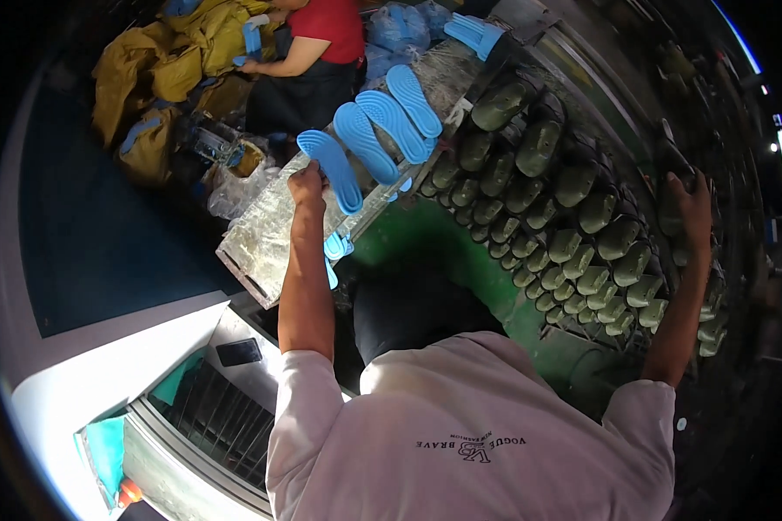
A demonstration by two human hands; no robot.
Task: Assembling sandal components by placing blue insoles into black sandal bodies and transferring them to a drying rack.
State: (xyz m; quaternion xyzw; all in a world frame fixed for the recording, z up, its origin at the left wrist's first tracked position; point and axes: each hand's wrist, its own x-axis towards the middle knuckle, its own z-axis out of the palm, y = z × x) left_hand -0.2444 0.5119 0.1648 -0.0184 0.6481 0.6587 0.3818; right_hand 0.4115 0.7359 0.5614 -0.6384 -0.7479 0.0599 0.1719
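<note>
Insoles [367, 143]: foam-like, matt, the faces moulded in fine raised ridges. Shoe forms [573, 184]: smooth, dull sheen, highlights along the rounded ends — rubber or plastic, cannot tell. Tabletop [256, 239]: rough-looking, scuffed and blotchy; base material unclear. Sacks [178, 76]: crinkled, plastic-like sheet, slight gloss. Bags [400, 30]: thin see-through plastic, wrinkled, shiny. Wearer's shirt [426, 391]: matt cloth, lightly creased, printed. Phone [239, 352]: smooth, dark, glossy face. Floor [530, 317]: looks painted — worn, patchy. White casing [87, 373]: smooth, hard-looking.
</note>
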